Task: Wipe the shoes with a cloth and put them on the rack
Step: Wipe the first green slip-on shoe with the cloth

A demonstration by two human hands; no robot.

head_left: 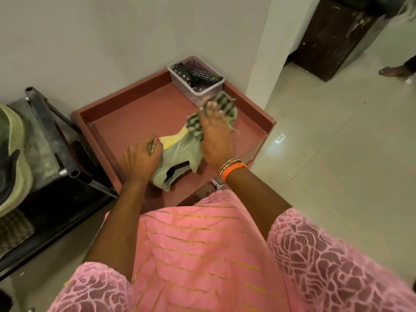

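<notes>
Shoe (pixel 180 154): we steady this soft, light knit sneaker on the red table (pixel 126 122).
Left hand (pixel 140 157): grips its side.
Right hand (pixel 217 136): presses the checked cloth (pixel 225 105) flat on the toe.
Hold: we judge the firmer sole best.

A clear plastic box (pixel 203 91) sits in the far corner of a reddish tray-top cabinet (pixel 117 122) at the frame's center, holding a black remote (pixel 208 77) and a dark flowered item (pixel 183 72). At the left edge stands a dark metal frame (pixel 54 131). A dark wooden cupboard (pixel 333 39) fills the upper right, above pale floor tiles (pixel 337 154). A bare foot (pixel 392 70) shows at the right edge.
</notes>
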